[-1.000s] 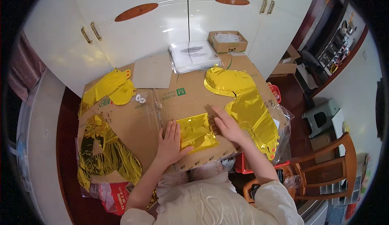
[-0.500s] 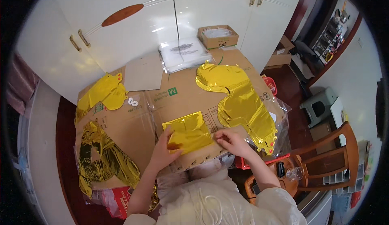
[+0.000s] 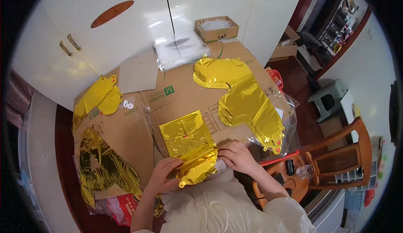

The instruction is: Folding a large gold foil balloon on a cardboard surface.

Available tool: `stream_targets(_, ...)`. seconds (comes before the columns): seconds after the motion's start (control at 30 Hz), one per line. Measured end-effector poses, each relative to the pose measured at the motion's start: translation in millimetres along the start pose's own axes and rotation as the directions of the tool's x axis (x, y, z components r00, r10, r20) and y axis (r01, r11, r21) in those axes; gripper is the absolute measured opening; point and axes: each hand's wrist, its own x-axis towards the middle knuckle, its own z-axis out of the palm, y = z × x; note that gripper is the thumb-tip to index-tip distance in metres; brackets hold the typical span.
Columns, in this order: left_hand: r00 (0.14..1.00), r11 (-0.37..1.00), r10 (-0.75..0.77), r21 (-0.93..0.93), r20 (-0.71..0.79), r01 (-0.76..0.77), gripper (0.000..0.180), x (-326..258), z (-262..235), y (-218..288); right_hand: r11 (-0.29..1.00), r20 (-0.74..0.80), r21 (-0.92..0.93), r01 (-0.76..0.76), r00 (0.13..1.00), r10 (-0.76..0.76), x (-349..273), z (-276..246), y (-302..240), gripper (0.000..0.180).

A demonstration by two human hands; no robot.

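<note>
A folded gold foil balloon (image 3: 189,143) lies on the brown cardboard sheet (image 3: 184,96) at its near edge. My left hand (image 3: 161,178) grips the balloon's lower left corner, with the fingers curled around the foil. On the lower right side my right hand (image 3: 237,156) pinches the foil. The balloon's near end hangs crumpled over the cardboard's edge between both hands.
A large flat gold balloon (image 3: 243,101) lies to the right and smaller gold ones (image 3: 98,98) to the left, with a crumpled pile (image 3: 103,170) at the lower left. Clear plastic bags (image 3: 180,48) and a small open carton (image 3: 216,28) sit at the back. A wooden chair (image 3: 336,161) stands to the right.
The folded gold balloon has been drawn toward me over the cardboard's near edge. Both hands moved back with it and now grip its near end.
</note>
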Motion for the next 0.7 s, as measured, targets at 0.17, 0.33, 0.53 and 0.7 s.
stream_targets(0.17, 0.999, 0.966, 0.029, 0.257, -0.029, -0.020, 0.059, 15, 10, 20, 0.998, -0.053, 0.024, -0.059, 0.997, 0.060, -3, 5, 2, 0.021)
stream_targets(0.33, 0.997, 0.913, 0.081, 0.403, -0.014, -0.068, 0.055, 18, 23, 25, 0.988, -0.095, 0.052, -0.148, 0.984, 0.152, 8, 3, -5, 0.025)
stream_targets(0.53, 0.996, 0.902, 0.088, 0.426, -0.012, -0.075, 0.051, 16, 30, 25, 0.904, -0.047, 0.284, -0.319, 0.937, 0.345, 19, 12, -7, 0.031)
stream_targets(0.7, 0.995, 0.902, 0.101, 0.422, -0.005, -0.090, 0.048, 15, 33, 22, 0.795, 0.090, 0.384, -0.469, 0.876, 0.473, 28, 14, -13, 0.041)
